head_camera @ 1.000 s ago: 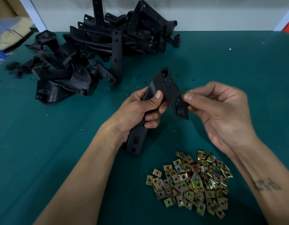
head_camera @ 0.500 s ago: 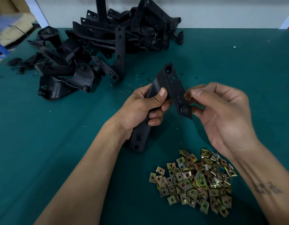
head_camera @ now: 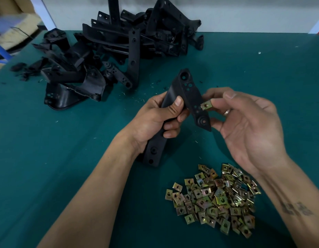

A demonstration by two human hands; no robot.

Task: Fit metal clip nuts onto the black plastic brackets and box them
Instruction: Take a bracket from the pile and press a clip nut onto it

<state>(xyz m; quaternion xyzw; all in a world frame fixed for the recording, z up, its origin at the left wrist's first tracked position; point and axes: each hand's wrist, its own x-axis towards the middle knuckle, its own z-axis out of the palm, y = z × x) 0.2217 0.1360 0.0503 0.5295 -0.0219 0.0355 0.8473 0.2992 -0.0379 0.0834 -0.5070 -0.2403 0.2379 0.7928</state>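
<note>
Newly opened right hand [head_camera: 248, 126], fingers pinching one clip nut [head_camera: 206, 105] against one left-hand-gripped [head_camera: 155, 120] bracket [head_camera: 187, 93].

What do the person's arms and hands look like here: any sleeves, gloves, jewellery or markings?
Both forearms are bare, with no sleeves showing, and both hands are ungloved. The left hand carries no jewellery that shows. The right hand wears a thin light-coloured ring on one finger. A dark tattoo of blurred characters marks the inner right forearm; it is too blurred to read.
</note>
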